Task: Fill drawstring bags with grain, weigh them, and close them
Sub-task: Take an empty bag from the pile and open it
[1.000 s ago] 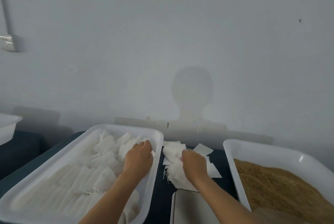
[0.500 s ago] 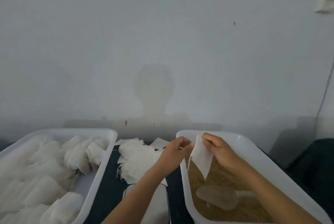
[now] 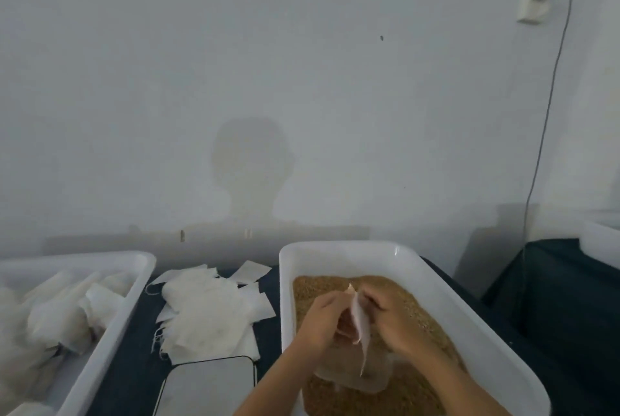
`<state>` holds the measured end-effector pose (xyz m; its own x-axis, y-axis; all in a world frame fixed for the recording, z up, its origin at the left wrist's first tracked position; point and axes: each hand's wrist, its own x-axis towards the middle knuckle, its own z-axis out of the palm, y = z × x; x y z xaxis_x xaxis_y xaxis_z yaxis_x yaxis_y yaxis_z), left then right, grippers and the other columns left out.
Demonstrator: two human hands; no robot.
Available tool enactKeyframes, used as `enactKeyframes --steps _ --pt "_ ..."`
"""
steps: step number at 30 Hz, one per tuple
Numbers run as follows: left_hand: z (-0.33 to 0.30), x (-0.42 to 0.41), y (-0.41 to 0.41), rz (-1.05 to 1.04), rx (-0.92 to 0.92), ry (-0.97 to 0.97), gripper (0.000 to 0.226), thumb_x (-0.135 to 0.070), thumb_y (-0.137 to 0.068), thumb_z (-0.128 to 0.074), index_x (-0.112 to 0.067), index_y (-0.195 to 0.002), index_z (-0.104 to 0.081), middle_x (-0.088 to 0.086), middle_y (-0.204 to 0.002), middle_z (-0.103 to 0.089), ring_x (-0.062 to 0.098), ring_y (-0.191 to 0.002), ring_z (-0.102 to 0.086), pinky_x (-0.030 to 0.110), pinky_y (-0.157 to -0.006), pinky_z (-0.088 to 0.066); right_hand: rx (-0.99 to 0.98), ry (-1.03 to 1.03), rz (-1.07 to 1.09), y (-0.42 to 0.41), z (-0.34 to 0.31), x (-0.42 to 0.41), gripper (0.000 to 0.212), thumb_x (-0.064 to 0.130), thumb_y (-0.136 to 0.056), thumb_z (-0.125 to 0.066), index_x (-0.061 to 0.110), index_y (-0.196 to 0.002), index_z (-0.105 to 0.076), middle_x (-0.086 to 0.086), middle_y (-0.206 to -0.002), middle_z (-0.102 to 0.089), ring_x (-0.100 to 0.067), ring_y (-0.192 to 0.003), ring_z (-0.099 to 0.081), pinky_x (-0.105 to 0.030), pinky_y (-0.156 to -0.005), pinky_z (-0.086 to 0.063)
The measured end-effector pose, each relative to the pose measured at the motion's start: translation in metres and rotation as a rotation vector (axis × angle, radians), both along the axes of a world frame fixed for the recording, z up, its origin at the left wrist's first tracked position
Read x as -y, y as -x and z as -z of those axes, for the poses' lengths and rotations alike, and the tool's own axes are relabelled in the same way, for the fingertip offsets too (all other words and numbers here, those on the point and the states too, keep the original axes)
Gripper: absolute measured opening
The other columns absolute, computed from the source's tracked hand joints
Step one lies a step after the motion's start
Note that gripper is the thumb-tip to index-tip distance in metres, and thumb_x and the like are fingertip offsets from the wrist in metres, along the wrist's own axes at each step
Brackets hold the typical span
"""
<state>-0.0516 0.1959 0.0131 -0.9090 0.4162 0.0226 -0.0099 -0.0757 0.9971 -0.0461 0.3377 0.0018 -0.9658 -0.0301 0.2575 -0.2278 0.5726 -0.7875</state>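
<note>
Fingers of left hand (image 3: 322, 318) and right hand (image 3: 391, 320) pinch thin white cloth bag (image 3: 360, 321) | step: opening its mouth over brown grain (image 3: 412, 308) | next: scoop needed

Hands: two, the left hand (image 3: 320, 321) and the right hand (image 3: 391, 318), both pinching one drawstring bag (image 3: 360, 321).
White trays: two in full view, the grain tray (image 3: 339, 256) at 5 o'clock and the bag tray (image 3: 132, 295) at 8 o'clock; part of a third white container (image 3: 602, 241) shows at 3 o'clock.
Loose empty bags: one heap (image 3: 208, 311) on the tabletop (image 3: 134, 362); the pieces overlap too much to count.
Filled bags in the left tray: blurred, number unclear.
Scales: one (image 3: 208, 385).
Scoops: one clear scoop (image 3: 352, 378) in the grain.
</note>
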Motion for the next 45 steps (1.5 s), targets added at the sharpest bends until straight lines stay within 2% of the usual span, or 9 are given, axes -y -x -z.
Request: enactKeyframes --steps 9,18,23,29,33,38,40,42,45 --pt "0.012 0.002 0.002 -0.148 -0.155 0.125 0.031 -0.01 -0.093 -0.054 -0.012 -0.063 -0.046 -0.005 -0.049 -0.051 0.014 -0.049 -0.054 0.033 -0.057 -0.05 -0.096 -0.077 0.136 -0.004 0.0 0.006 0.008 0.019 -0.096 -0.05 0.018 -0.09 -0.054 0.005 -0.091 -0.056 -0.006 -0.082 -0.054 -0.018 -0.073 -0.045" --pt "0.015 0.0 0.002 -0.062 -0.291 0.149 0.024 -0.011 -0.098 -0.046 -0.017 -0.075 -0.051 -0.006 -0.066 -0.052 0.003 -0.054 -0.05 0.017 -0.05 -0.04 0.259 0.46 -0.153 -0.014 -0.008 0.009 0.028 0.03 -0.092 -0.054 0.002 -0.089 -0.059 -0.008 -0.074 -0.064 -0.028 -0.072 -0.064 -0.034 -0.067 -0.055" --pt "0.02 -0.002 0.0 -0.121 -0.278 0.259 0.024 -0.013 -0.096 -0.048 -0.012 -0.073 -0.044 0.0 -0.07 -0.05 0.015 -0.066 -0.05 0.023 -0.057 -0.042 0.248 0.349 -0.053 -0.012 -0.007 0.008 0.023 0.016 -0.096 -0.049 0.009 -0.076 -0.056 -0.002 -0.063 -0.059 -0.013 -0.058 -0.058 -0.021 -0.054 -0.046" --pt "0.018 -0.001 -0.004 -0.319 -0.636 0.546 0.018 -0.008 -0.088 -0.053 -0.023 -0.084 -0.044 -0.009 -0.062 -0.043 0.005 -0.056 -0.039 0.016 -0.054 -0.033 0.185 0.126 0.134 -0.008 -0.002 0.004 0.026 0.014 -0.094 -0.049 0.01 -0.068 -0.051 -0.002 -0.06 -0.044 -0.014 -0.053 -0.039 -0.024 -0.052 -0.032" --pt "0.022 0.0 -0.006 -0.331 -0.831 0.757 0.023 -0.019 -0.097 -0.04 -0.015 -0.095 -0.063 -0.003 -0.093 -0.058 0.009 -0.09 -0.045 0.016 -0.077 -0.038 0.176 0.099 0.151 -0.009 -0.002 0.003 0.028 0.012 -0.093 -0.05 0.008 -0.066 -0.048 -0.001 -0.056 -0.041 -0.009 -0.045 -0.034 -0.019 -0.046 -0.03" --pt "0.021 -0.003 -0.013 -0.283 -0.974 0.981 0.051 -0.056 -0.094 -0.029 -0.016 -0.101 -0.061 -0.003 -0.108 -0.043 0.012 -0.103 -0.036 0.024 -0.095 -0.033 0.2 0.263 0.161 -0.013 -0.008 0.004 0.034 0.007 -0.092 -0.05 0.011 -0.059 -0.048 0.003 -0.049 -0.045 -0.007 -0.04 -0.039 -0.017 -0.04 -0.032" --pt "0.018 -0.001 -0.013 -0.309 -0.99 0.967 0.039 -0.045 -0.096 -0.037 -0.015 -0.101 -0.06 -0.004 -0.114 -0.039 0.012 -0.107 -0.034 0.025 -0.099 -0.033 0.202 0.3 0.162 -0.015 -0.011 0.005 0.031 0.01 -0.094 -0.049 0.01 -0.064 -0.053 0.0 -0.054 -0.05 -0.009 -0.045 -0.044 -0.019 -0.044 -0.037" --pt "0.014 0.0 -0.014 -0.38 -1.023 0.868 0.023 -0.027 -0.094 -0.047 -0.012 -0.095 -0.064 -0.003 -0.116 -0.043 0.013 -0.108 -0.038 0.026 -0.099 -0.036 0.185 0.202 0.183 -0.016 -0.011 0.001 0.026 0.014 -0.097 -0.046 0.011 -0.073 -0.056 -0.001 -0.062 -0.055 -0.012 -0.052 -0.049 -0.022 -0.051 -0.041" --pt "0.01 0.003 -0.016 -0.42 -1.042 0.834 0.017 -0.018 -0.089 -0.052 -0.008 -0.092 -0.066 -0.002 -0.113 -0.051 0.016 -0.105 -0.045 0.026 -0.094 -0.04 0.254 -0.381 0.12 -0.018 -0.013 -0.024 0.004 0.018 -0.095 -0.051 0.02 -0.091 -0.053 0.007 -0.086 -0.057 -0.006 -0.076 -0.055 -0.018 -0.068 -0.045"
